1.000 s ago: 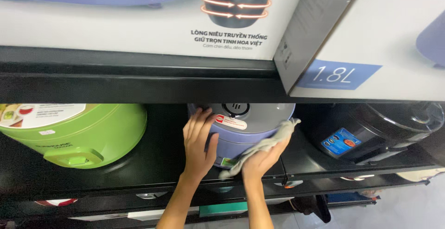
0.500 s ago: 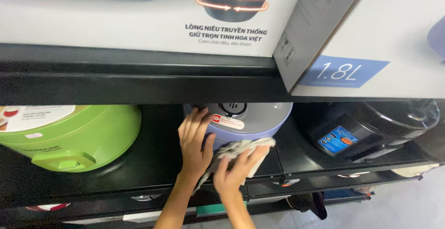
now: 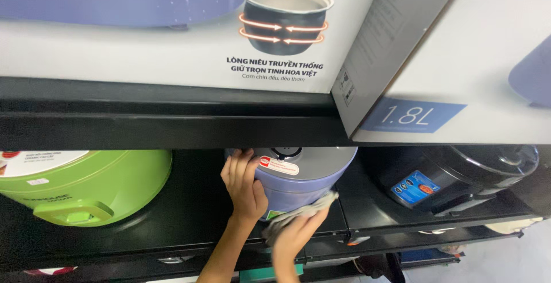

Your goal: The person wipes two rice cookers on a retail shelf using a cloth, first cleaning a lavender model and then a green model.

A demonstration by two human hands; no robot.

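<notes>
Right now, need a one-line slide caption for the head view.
Left hand steadies a purple rice cooker on a black shelf while the right hand presses a grey cloth against its front.

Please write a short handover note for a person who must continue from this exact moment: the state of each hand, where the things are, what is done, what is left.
Left hand: open, flat on the left side of the purple rice cooker, steadying it.
Right hand: closed around a grey cloth, pressed on the cooker's lower front.
The cooker stands on the black shelf, between a green rice cooker and a black cooker; boxes stand on the shelf above.
Done: I cannot tell which parts are already wiped.
Left: probably the lid and the right side, where the cloth is not.
</notes>
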